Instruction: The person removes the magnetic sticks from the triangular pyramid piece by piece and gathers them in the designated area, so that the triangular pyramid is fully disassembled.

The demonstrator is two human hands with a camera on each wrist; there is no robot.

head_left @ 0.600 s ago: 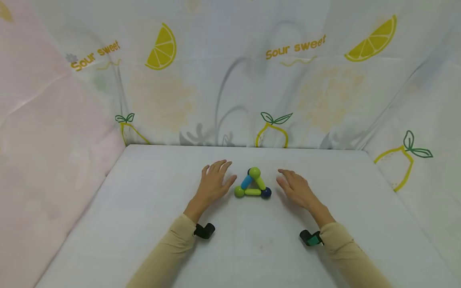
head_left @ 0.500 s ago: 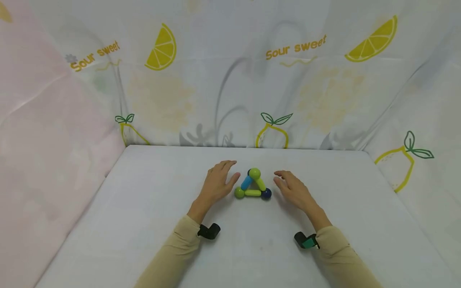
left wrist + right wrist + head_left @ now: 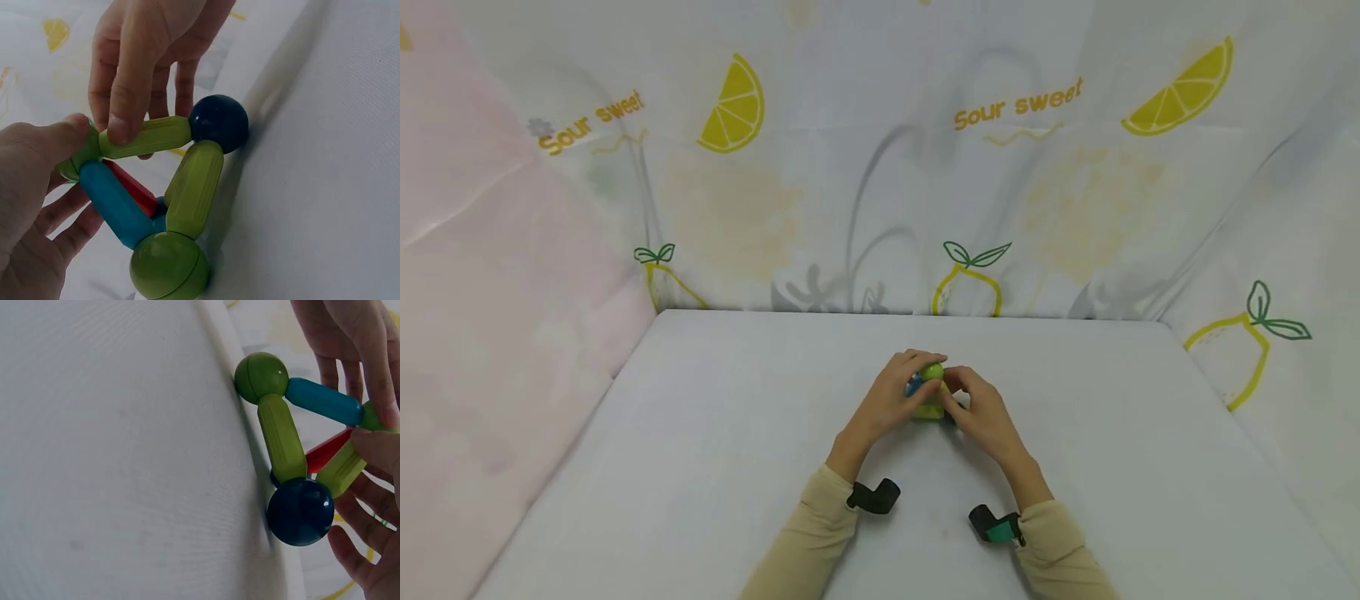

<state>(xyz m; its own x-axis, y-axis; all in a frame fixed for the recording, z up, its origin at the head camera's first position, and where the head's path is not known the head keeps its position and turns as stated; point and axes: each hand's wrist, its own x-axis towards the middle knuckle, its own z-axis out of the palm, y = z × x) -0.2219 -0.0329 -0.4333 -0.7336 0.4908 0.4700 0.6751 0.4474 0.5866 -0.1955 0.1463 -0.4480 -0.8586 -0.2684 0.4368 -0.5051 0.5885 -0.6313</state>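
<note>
A small pyramid of plastic rods and balls, a magnetic ball-and-stick toy, stands on the white table (image 3: 760, 467) between both hands. My left hand (image 3: 883, 400) pinches its top green ball (image 3: 85, 156). With thumb and fingers my right hand (image 3: 992, 421) pinches the lime rod (image 3: 153, 135) running from that ball down to a dark blue ball (image 3: 301, 512). A blue rod (image 3: 115, 203) links the top to a lower green ball (image 3: 170, 265). Another lime rod (image 3: 281, 437) joins the two lower balls in front. Behind it show a red rod (image 3: 328, 451) and part of another dark ball.
Each wrist carries a black camera mount, the left mount (image 3: 876, 497) and the right mount (image 3: 996, 527) standing inward over the table. A white cloth (image 3: 850, 167) printed with lemons hangs behind the table's far edge and along its sides.
Both hands have moved inward from either side of the toy and taken hold of it near its top. The toy stays at about the same place on the table.
</note>
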